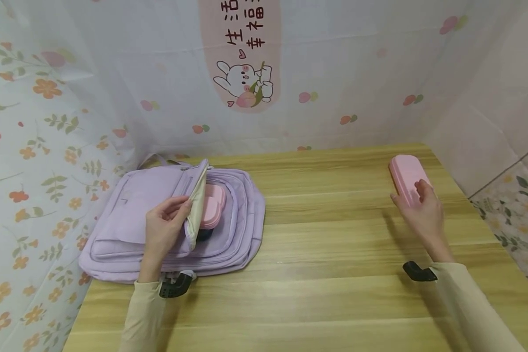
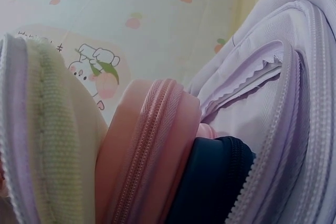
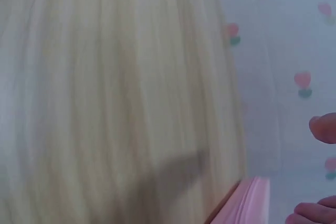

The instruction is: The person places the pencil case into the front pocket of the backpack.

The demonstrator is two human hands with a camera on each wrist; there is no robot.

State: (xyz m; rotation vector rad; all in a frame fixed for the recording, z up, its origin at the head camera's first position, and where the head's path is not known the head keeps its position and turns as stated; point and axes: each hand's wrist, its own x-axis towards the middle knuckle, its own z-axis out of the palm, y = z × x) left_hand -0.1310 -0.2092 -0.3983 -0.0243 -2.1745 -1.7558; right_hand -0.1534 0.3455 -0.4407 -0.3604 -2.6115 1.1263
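Observation:
A lilac backpack (image 1: 132,195) lies on the left side of the table. My left hand (image 1: 163,230) pinches the edge of its front pocket flap (image 1: 197,208) and holds it raised, showing the cream lining. Inside the pocket sit a pink zippered case (image 2: 126,156) and a dark blue zippered case (image 2: 205,177), side by side, with a bit of another pink thing behind them. At the far right, a long pink box (image 1: 407,171) with rounded corners lies on the table. Over its near end is my right hand (image 1: 424,220), thumb and fingers spread apart.
The wood-grain table (image 1: 317,274) spans the space between backpack and pink box. A white printed cloth (image 1: 334,63) hangs behind it, and a flowered cloth (image 1: 26,195) borders the left. Black wrist mounts (image 1: 176,286) sit by both sleeves.

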